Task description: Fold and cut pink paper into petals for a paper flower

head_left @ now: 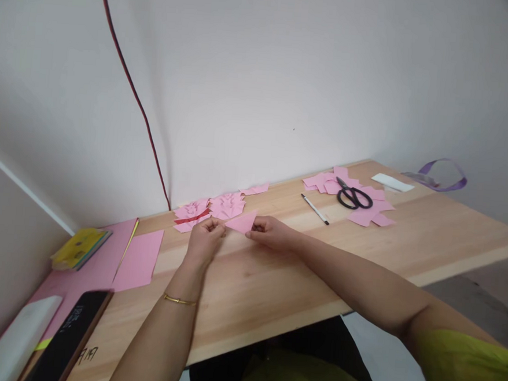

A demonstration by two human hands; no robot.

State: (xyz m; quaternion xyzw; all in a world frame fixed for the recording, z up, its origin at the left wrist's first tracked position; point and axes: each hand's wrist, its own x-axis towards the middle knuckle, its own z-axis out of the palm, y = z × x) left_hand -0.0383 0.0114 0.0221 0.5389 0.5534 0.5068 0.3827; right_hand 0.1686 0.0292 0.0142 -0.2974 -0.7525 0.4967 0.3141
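Observation:
A small folded pink paper triangle [242,221] lies low over the wooden table [273,285], held from both sides. My left hand [205,239] pinches its left corner with closed fingers; a gold bangle sits on that wrist. My right hand [272,232] grips its right edge, fingers curled on it. Just behind my hands lie folded pink paper pieces [211,209] near the wall, one with a red strip.
Black scissors [353,196] rest on scattered pink paper squares [368,207] at the back right, a pen [315,209] beside them. A purple ribbon [444,175] and white slip lie far right. Pink sheets [138,259], a yellow pad [80,247] and a dark board [70,334] lie left.

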